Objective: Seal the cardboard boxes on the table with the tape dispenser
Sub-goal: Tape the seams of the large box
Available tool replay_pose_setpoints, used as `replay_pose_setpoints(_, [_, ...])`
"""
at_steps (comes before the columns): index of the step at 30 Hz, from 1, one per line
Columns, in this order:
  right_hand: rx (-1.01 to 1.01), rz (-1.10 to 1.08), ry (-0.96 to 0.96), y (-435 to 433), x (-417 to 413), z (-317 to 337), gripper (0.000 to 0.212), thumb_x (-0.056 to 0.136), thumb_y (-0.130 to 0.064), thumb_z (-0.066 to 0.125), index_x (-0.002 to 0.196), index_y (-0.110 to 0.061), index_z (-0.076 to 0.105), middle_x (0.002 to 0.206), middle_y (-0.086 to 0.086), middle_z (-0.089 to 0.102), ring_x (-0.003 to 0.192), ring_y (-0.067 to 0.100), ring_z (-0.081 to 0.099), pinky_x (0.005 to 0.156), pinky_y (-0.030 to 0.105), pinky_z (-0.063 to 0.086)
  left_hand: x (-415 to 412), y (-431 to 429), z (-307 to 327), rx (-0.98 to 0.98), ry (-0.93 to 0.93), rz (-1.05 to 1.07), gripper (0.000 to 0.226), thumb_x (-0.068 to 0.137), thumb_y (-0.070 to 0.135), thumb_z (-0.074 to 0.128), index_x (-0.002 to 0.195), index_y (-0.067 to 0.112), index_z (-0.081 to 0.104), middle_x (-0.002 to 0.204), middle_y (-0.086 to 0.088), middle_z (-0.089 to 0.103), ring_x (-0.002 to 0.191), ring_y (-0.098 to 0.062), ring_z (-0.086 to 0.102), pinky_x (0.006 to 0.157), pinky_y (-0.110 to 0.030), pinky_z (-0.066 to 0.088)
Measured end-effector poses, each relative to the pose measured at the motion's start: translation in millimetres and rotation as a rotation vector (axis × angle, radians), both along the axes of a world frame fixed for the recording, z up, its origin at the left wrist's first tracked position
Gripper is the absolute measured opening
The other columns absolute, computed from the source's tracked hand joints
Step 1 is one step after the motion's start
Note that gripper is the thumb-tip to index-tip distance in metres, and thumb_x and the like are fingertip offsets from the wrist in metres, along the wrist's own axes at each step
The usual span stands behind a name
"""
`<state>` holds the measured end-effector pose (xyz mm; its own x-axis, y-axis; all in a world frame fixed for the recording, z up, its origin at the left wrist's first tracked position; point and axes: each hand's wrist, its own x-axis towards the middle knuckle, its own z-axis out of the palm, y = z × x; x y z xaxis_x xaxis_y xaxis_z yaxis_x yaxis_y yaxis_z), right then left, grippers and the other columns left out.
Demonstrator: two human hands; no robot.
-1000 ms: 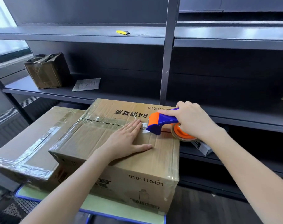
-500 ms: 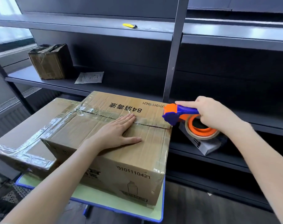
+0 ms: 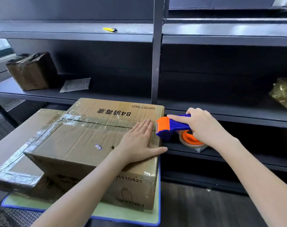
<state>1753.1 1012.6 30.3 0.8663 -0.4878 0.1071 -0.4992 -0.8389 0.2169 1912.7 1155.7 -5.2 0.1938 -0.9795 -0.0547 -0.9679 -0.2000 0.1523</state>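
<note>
A brown cardboard box with printed characters lies on a green table with a blue rim. Clear tape runs along its top seam. My left hand presses flat on the box top near the right edge, fingers straight. My right hand grips the blue and orange tape dispenser, index finger along its top. The dispenser's orange head sits at the box's right edge, at the end of the seam. A second, flatter box with tape across it lies at the left, partly under the first.
Dark metal shelving stands right behind the table, with an upright post. On it are a small taped box, a paper packet, a yellow cutter and a gold bag. Dark floor lies at the lower right.
My left hand slid right along the seam to the box's right edge. The dispenser stays at the box's right end, now down against the edge. The view has shifted.
</note>
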Motion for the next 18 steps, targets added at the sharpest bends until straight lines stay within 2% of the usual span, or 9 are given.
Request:
replay_pose_setpoints(4, [0.014,0.021,0.007,-2.3,-2.3,2.6,0.076,0.094,-0.019,0.047,0.145,-0.048,-0.002,0.122,0.006,0.041,0.101,0.017,0.039,0.085,0.026,0.034,4.8,2.1,-9.5,-0.031,-0.037,0.002,0.093,0.087,0.068,0.032,0.151,0.012,-0.005,0.158,-0.002,-0.009,0.144,-0.009,-0.010,0.112,-0.022,-0.009])
replay_pose_setpoints(8, [0.032,0.036,-0.019,-4.3,-9.2,3.5,0.079,0.094,-0.014,0.045,0.142,-0.051,-0.005,0.118,0.004,0.041,0.090,0.013,0.030,0.083,0.026,0.033,6.6,1.9,-7.4,-0.021,-0.041,-0.027,0.094,0.086,0.070,0.032,0.151,0.013,-0.005,0.158,-0.001,-0.008,0.144,-0.009,-0.009,0.110,-0.020,-0.010])
replay_pose_setpoints(12, [0.045,-0.017,-0.048,-16.9,-39.0,6.3,0.085,0.091,-0.006,0.042,0.127,-0.056,-0.015,0.115,0.002,0.043,0.088,0.014,0.032,0.081,0.025,0.031,9.0,0.2,-5.2,0.006,-0.024,-0.029,0.097,0.082,0.074,0.029,0.151,0.014,-0.004,0.158,0.000,-0.007,0.144,-0.009,-0.008,0.109,-0.019,-0.009])
replay_pose_setpoints(15, [0.037,-0.032,-0.018,-13.4,-47.6,-1.2,0.080,0.092,-0.010,0.042,0.137,-0.054,-0.007,0.115,0.003,0.043,0.093,0.017,0.038,0.085,0.027,0.035,10.6,-0.5,-7.0,-0.003,-0.044,-0.042,0.109,0.062,0.080,0.009,0.151,0.016,-0.006,0.158,0.000,-0.008,0.144,-0.010,-0.009,0.109,-0.020,-0.010])
replay_pose_setpoints(18, [0.088,-0.055,-0.020,-12.8,-47.2,-12.6,0.078,0.092,-0.012,0.047,0.141,-0.052,0.002,0.114,0.004,0.044,0.087,0.015,0.032,0.083,0.027,0.035,10.1,2.9,-9.1,-0.023,-0.036,-0.045,0.105,0.060,0.078,0.007,0.150,0.025,-0.005,0.158,0.001,-0.007,0.144,-0.009,-0.009,0.110,-0.020,-0.010])
